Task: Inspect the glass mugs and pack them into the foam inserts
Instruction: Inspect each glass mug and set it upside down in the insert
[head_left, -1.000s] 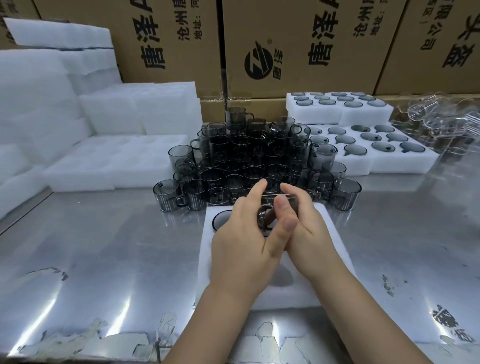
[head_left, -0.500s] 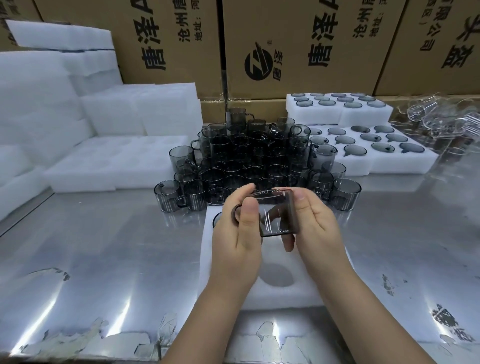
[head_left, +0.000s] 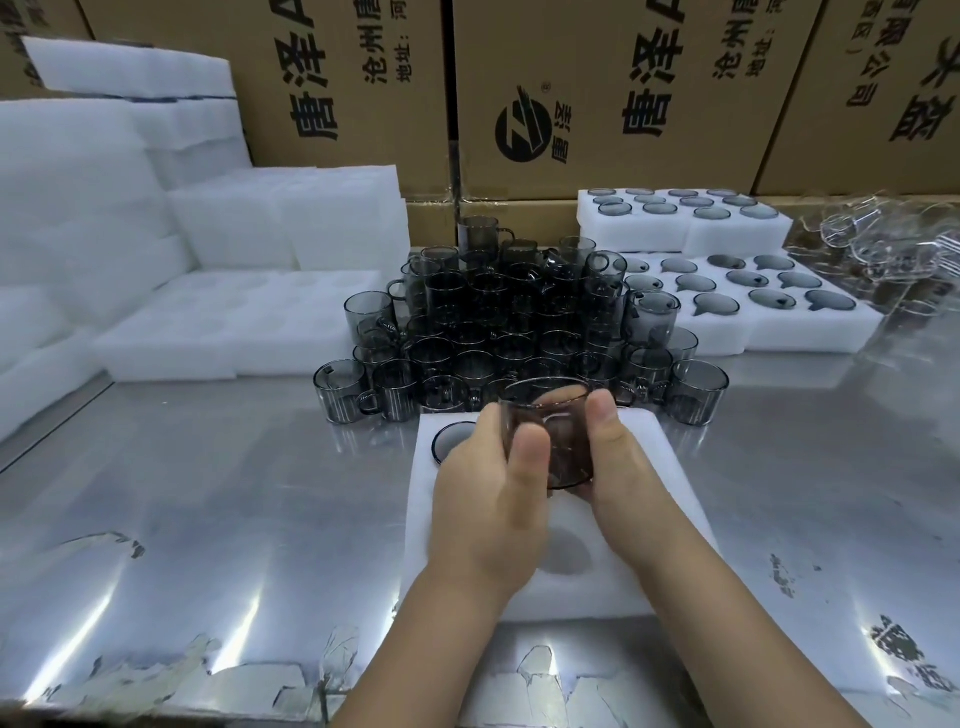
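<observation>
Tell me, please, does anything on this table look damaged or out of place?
Yes. The surface film of the table is torn and peeling along the near edge. At the far right, clear glassware lies in a loose jumble, outside any foam. The mug held by the left hand and right hand shows no visible crack.

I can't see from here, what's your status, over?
Status: left grip, right grip both holding one mug. Held above foam insert. Below it, empty pocket, nothing blocking.
</observation>
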